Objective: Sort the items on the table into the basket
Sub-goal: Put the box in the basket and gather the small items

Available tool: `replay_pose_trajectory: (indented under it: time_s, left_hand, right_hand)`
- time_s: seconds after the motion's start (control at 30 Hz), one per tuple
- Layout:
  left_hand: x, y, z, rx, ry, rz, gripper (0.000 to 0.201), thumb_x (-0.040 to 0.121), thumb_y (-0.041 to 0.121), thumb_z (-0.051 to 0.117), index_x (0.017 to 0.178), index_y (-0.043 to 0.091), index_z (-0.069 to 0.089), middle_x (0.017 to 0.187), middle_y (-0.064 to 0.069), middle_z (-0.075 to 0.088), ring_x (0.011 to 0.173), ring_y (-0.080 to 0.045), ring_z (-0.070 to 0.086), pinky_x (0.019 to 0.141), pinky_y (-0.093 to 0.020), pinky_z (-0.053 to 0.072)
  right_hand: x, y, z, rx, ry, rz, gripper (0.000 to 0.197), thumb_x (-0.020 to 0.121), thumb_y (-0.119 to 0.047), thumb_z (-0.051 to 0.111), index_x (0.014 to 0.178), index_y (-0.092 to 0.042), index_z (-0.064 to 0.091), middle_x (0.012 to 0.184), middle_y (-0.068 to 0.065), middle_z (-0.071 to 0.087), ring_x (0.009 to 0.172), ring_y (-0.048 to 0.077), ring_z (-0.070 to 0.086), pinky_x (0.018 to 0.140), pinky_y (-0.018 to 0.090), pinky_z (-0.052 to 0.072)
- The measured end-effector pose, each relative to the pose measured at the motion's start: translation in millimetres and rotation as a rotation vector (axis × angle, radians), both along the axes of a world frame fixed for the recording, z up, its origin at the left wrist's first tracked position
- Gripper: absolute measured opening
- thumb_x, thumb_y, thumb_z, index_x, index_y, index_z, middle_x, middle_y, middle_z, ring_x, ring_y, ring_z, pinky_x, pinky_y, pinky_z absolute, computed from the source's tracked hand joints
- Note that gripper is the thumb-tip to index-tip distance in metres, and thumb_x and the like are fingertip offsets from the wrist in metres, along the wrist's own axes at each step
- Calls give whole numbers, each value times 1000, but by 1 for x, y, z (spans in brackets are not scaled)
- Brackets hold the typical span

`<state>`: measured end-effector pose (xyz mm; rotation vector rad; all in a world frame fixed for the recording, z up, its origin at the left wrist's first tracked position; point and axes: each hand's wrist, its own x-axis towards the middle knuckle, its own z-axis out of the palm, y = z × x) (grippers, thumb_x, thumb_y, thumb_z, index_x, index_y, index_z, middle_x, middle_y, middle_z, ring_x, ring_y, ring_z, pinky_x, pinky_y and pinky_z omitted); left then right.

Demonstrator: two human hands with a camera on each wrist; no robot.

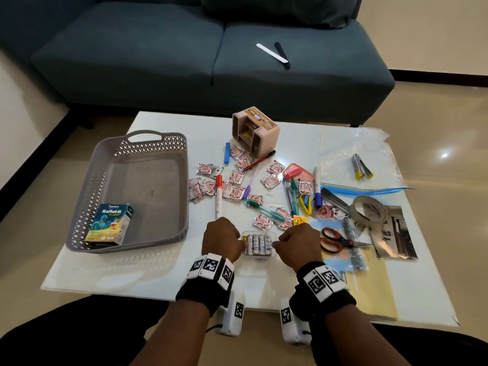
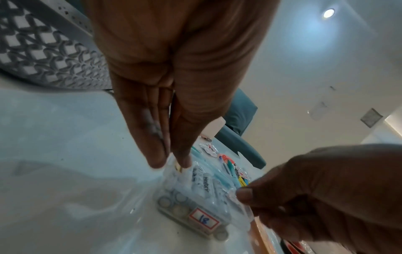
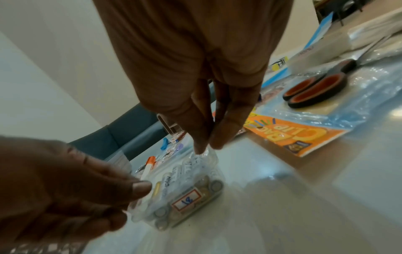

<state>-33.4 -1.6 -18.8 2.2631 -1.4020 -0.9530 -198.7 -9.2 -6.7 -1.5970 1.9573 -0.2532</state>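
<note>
A clear plastic pack of batteries (image 1: 258,244) lies on the white table (image 1: 158,273) near its front edge, just right of the grey basket (image 1: 182,180). My left hand (image 1: 244,244) pinches the pack's left side between thumb and fingers. My right hand (image 1: 276,243) pinches its right side the same way. In the left wrist view the left hand (image 2: 174,162) pinches the wrap at the far end of the battery pack (image 2: 195,202). The right wrist view has the right hand (image 3: 206,147) gripping the wrap above the battery pack (image 3: 185,194). A Koflet-H box (image 1: 109,224) stands inside the basket.
Red-and-white sachets (image 1: 236,178), pens (image 1: 291,194) and a red-capped marker (image 1: 219,196) lie scattered behind the hands. A pink organiser box (image 1: 254,132) stands further back. Scissors (image 1: 334,243), a tape roll (image 1: 368,210) and plastic bags (image 1: 356,154) lie to the right. Beyond the table is a blue sofa (image 1: 158,62).
</note>
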Motion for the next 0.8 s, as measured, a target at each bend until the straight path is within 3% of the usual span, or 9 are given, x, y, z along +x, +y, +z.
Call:
replay_pose_trajectory:
  time_s: [0.07, 0.17, 0.27, 0.37, 0.5, 0.7, 0.8]
  left_hand:
    - [-4, 0, 8, -67, -69, -10, 27, 62, 27, 90, 82, 18, 75, 86, -2, 72, 86, -20, 68, 78, -29, 55]
    - [-16, 1, 14, -61, -130, -149, 23, 68, 23, 85, 89, 21, 76, 92, -1, 72, 91, -19, 66, 83, -30, 54]
    - [-27, 4, 15, -51, -184, -200, 20, 79, 15, 68, 97, 20, 75, 99, -5, 71, 94, -23, 68, 82, -30, 55]
    - [-35, 4, 21, -70, -236, -247, 22, 86, 8, 56, 101, 13, 72, 105, -11, 68, 96, -27, 67, 82, -33, 55]
    - [-40, 2, 27, -71, -277, -319, 21, 87, 7, 56, 103, 10, 70, 108, -13, 68, 99, -28, 66, 85, -33, 53]
    - [-39, 0, 24, -22, -355, -343, 20, 92, 6, 47, 106, 6, 63, 114, -14, 63, 105, -29, 63, 85, -33, 50]
    - [-40, -6, 27, -22, -347, -370, 21, 92, 8, 51, 112, 6, 61, 119, -15, 60, 109, -29, 62, 88, -33, 50]
  right_hand:
    - [3, 0, 2, -43, 5, -23, 13, 66, -20, 76, 65, -7, 72, 69, 8, 70, 73, 25, 66, 68, 29, 54]
    - [15, -1, -1, -75, 54, 109, 13, 67, -17, 69, 66, -5, 71, 73, 13, 69, 76, 30, 65, 61, 27, 47]
    - [33, 6, -8, -86, 144, 276, 22, 81, -25, 61, 86, -5, 69, 93, 16, 68, 93, 33, 62, 69, 28, 36]
    - [35, 7, -9, -85, 207, 291, 22, 87, -21, 52, 94, -5, 66, 101, 15, 67, 98, 31, 62, 74, 30, 41]
    - [30, 2, -8, -89, 234, 253, 22, 90, -19, 50, 101, -4, 63, 108, 16, 65, 105, 33, 60, 81, 33, 45]
    - [33, 4, -16, -55, 179, 390, 22, 84, -13, 48, 86, -4, 68, 93, 18, 66, 90, 35, 61, 66, 27, 28]
    - [27, 2, -10, -146, 74, 363, 21, 68, -16, 54, 62, -5, 70, 66, 18, 66, 64, 35, 63, 59, 24, 28]
